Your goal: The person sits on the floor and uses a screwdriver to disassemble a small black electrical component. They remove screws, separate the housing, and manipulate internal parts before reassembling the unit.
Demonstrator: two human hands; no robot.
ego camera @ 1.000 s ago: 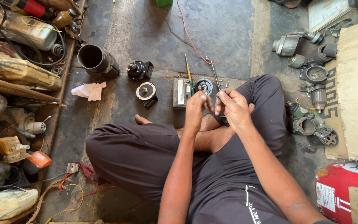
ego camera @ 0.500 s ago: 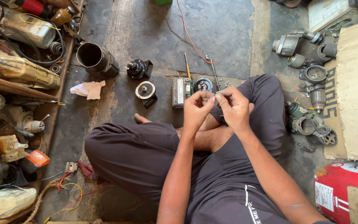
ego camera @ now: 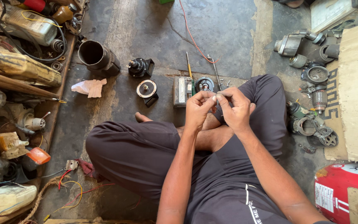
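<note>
Pale, a tiny part sits pinched between your left hand and right hand; your fingertips hide its shape.

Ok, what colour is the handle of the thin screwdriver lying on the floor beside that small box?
Yellow; the thin screwdriver shows best in the head view, beside the small grey box.

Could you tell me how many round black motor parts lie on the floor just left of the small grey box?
2: a black part with a knob farther from the person, and a round cap with a pale face nearer the person's knee. Others may be hidden in the clutter.
</note>
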